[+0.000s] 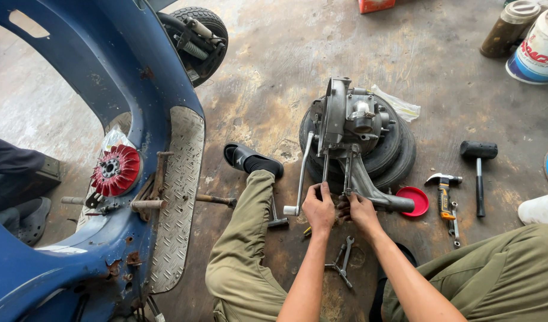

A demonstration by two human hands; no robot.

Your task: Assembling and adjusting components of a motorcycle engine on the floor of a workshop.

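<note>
- The engine (351,128), a grey cast-metal block, is seen resting on the tyre (393,155) on the floor.
- It is judged heavy, stiff and maybe oily; the swing arm (375,194) is a firm place for holding.
- The left hand (319,209) is closed around the lower studs, the right hand (360,211) is closed beside the swing arm.

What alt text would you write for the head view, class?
Both hands, left hand and right hand, grip the lower end of a grey scooter engine resting on stacked tyres; a claw hammer, mallet and blue scooter body lie around.
</note>
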